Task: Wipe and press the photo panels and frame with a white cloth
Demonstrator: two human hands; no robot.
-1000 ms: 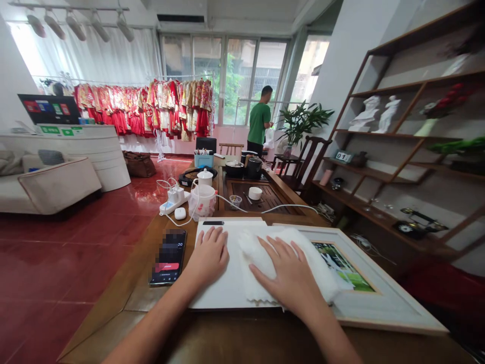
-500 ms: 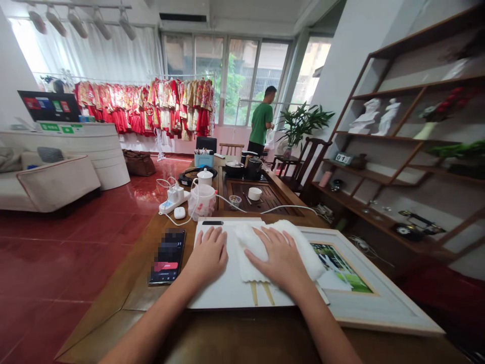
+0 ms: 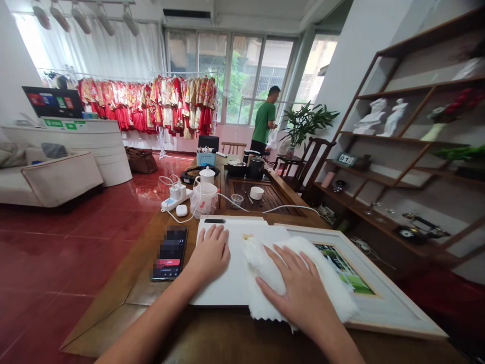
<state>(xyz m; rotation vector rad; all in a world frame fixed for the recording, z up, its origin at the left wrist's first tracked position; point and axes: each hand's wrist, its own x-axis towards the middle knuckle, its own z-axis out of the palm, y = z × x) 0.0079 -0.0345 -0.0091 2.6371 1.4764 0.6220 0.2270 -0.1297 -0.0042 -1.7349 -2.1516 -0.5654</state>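
Note:
My left hand [image 3: 212, 254] lies flat on the left part of a white board [image 3: 237, 263], fingers stretched out and slightly apart. Under my spread right hand [image 3: 299, 283] is a fluffy white cloth [image 3: 335, 288] with a scalloped edge. The palm and fingers press on the cloth without wrapping round it. The cloth hangs a little past the board's near edge and also covers part of a light picture frame [image 3: 394, 308]. A small tan strip end [image 3: 247, 236] shows just beyond the cloth. Near the board's far left corner sits a small dark bar [image 3: 214, 221].
Left of the board lies a phone [image 3: 170, 255]. Beyond are a power strip [image 3: 176, 199], a plastic-wrapped pitcher [image 3: 204, 199], a white cup [image 3: 256, 192] and a cable [image 3: 291, 206]. A person in green [image 3: 264, 121] stands farther back. Shelves [image 3: 407, 136] rise at right.
My right hand has slid the cloth towards me and slightly right. The strips' near ends are now covered, and a far tan end shows. My left hand stays on the board.

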